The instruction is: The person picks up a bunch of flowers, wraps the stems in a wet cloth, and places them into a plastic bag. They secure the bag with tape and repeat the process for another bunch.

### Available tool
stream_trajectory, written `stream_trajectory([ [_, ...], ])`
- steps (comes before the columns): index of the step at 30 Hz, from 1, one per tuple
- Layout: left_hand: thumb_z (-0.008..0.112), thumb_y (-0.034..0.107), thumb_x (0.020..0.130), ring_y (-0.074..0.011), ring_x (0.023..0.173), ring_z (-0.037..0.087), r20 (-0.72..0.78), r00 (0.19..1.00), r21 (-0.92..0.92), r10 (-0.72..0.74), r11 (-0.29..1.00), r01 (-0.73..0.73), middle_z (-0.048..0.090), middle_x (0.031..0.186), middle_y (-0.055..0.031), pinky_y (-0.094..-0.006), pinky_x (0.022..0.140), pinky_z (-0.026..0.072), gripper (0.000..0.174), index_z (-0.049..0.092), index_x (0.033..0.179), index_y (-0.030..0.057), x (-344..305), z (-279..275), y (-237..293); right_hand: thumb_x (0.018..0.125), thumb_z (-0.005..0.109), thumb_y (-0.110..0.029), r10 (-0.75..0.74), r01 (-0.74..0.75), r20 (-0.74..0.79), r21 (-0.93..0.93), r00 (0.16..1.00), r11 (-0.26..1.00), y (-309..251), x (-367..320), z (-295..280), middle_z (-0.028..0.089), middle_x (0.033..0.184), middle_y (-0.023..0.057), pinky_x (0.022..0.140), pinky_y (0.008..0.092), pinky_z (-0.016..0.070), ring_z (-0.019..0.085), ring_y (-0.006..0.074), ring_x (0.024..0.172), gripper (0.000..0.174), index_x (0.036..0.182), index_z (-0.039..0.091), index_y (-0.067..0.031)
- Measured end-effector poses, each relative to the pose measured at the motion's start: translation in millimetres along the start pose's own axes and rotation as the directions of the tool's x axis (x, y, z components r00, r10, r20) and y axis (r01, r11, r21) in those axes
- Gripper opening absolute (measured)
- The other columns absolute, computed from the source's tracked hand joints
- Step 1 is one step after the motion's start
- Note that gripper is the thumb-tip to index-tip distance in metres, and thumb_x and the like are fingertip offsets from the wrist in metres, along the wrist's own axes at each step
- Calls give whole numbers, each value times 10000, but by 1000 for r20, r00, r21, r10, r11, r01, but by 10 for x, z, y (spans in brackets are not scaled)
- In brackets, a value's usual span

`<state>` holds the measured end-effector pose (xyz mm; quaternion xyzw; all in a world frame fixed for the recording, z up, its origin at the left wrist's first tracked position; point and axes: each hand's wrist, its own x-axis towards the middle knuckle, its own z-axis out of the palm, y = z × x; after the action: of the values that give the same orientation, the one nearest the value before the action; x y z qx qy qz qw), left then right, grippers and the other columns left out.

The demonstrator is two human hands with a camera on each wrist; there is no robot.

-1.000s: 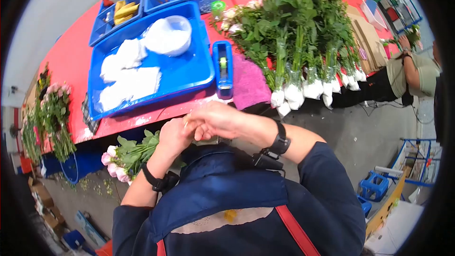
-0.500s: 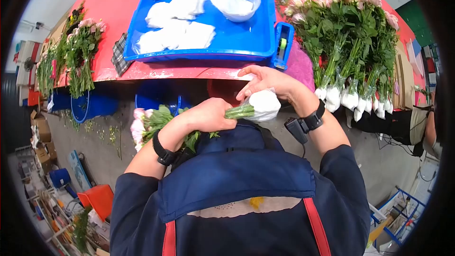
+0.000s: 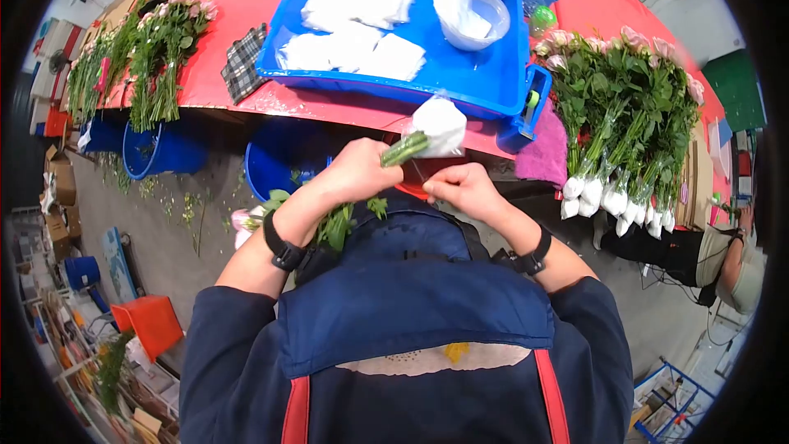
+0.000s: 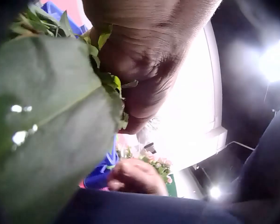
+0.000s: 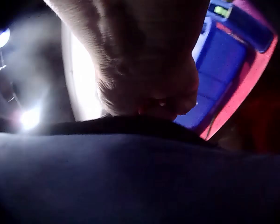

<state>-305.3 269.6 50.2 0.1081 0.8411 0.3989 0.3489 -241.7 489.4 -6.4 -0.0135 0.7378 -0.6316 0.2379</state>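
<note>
My left hand (image 3: 357,171) grips a bunch of green stems (image 3: 405,148), whose pink roses (image 3: 244,226) hang low at the left, partly behind the forearm. A white wrap in clear plastic (image 3: 441,126) covers the stem ends, just beyond that hand. Fingers and thumb of my right hand (image 3: 468,187) pinch a thin strand (image 3: 421,173) that stretches up toward the stems. A large leaf (image 4: 56,112) fills much of the left wrist view beside the left hand. In the right wrist view, the curled right hand (image 5: 147,79) hides what it pinches.
A blue tray (image 3: 394,94) with white pads (image 3: 353,45) and a clear bowl (image 3: 485,25) stands on the red table. A blue tape dispenser (image 3: 526,115) and a pink cloth (image 3: 542,148) lie right of it. Wrapped rose bunches (image 3: 616,115) lie farther right. Blue buckets (image 3: 267,160) stand below.
The hands were close together, then parted, showing the wrapped stem ends. The right hand has moved from beside the wrap to below it and now pulls a strand. The head view has shifted.
</note>
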Motion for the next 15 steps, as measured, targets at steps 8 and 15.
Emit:
stream_trajectory([
  [8,670,294,766,-359,757,652,-178,958,591,226,803,-79,651,749,-193,-454,682,512,281,633,790,17,33,-73,-251,911,578,-121,132,-153,124,185,983,971,-923,227,283,675,993,70,483,211,445,597,92,567,290,1161,578,26],
  [15,661,231,763,-335,690,660,-40,936,692,351,685,-228,645,712,-179,-435,620,528,223,591,777,19,43,-80,-287,748,649,-182,-644,394,211,-906,736,152,-816,230,388,661,908,86,885,397,414,618,225,924,296,1014,613,-57],
])
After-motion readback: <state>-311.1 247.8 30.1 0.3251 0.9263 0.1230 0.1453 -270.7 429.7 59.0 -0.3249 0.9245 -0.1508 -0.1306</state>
